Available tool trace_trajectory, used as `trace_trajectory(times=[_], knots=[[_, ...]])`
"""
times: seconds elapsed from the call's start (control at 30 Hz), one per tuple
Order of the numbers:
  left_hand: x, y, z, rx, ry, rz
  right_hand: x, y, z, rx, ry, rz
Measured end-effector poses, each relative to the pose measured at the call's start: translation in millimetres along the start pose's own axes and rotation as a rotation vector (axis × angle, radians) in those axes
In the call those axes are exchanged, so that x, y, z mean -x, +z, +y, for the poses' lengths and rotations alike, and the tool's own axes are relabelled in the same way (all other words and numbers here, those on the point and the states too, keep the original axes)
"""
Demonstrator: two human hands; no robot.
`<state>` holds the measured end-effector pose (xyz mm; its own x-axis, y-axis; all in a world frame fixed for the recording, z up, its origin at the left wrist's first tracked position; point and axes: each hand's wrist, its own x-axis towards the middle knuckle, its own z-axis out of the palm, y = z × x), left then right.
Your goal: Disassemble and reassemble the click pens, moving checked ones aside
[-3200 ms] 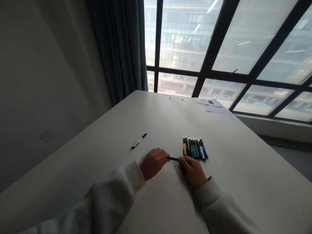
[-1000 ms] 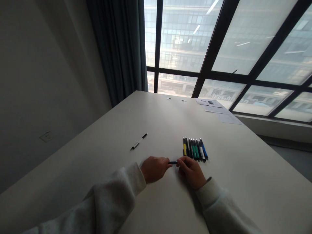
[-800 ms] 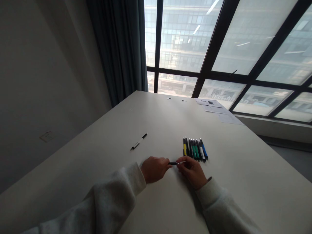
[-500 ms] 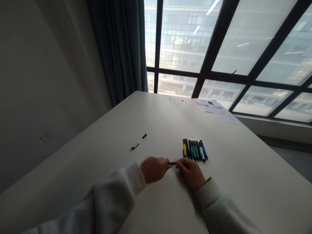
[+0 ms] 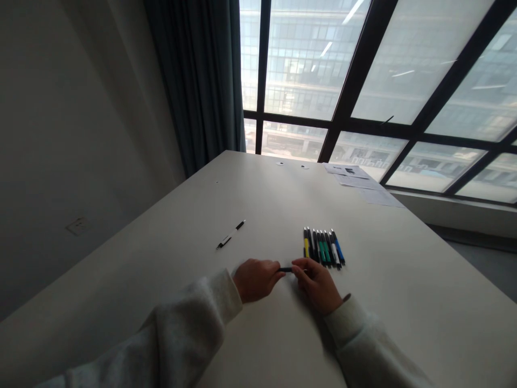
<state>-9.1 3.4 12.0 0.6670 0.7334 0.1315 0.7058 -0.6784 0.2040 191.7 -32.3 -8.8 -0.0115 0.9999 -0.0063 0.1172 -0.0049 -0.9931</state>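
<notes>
Between my two hands a dark pen (image 5: 286, 269) is held sideways over the table, with only a short middle stretch of it showing. My left hand (image 5: 255, 280) is closed on its left end, and my right hand (image 5: 317, 284) pinches the right end; the fingers hide both tips. Just beyond my right hand lies a row of several pens (image 5: 323, 248) side by side, with yellow, black, green, white and blue barrels. A lone black-and-white pen (image 5: 231, 235) rests aslant on the table, farther off and left of my left hand.
The white table (image 5: 258, 205) stretches to the window. Printed sheets of paper (image 5: 355, 180) lie at its far right edge, and two small round fittings (image 5: 304, 167) sit near the far edge. A dark curtain (image 5: 202, 81) hangs at the back left, beside the wall.
Hardly anything differs. The fingers of my right hand have shifted slightly on the pen; the left hand and the pens on the table stay as they were.
</notes>
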Motion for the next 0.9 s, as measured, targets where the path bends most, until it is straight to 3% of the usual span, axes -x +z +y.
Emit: trace_trajectory(times=[0.37, 0.7, 0.9], knots=[[0, 1.5, -1, -0.003, -0.005, 0.0, 0, -5, 4, 0.036, -0.059, -0.048], [0, 0.8, -3, 0.002, -0.03, 0.025, -1, -10, 7, -0.115, -0.012, 0.03], [0, 5.0, -5, 0.005, -0.018, 0.047, -1, -10, 7, -0.07, -0.02, 0.036]])
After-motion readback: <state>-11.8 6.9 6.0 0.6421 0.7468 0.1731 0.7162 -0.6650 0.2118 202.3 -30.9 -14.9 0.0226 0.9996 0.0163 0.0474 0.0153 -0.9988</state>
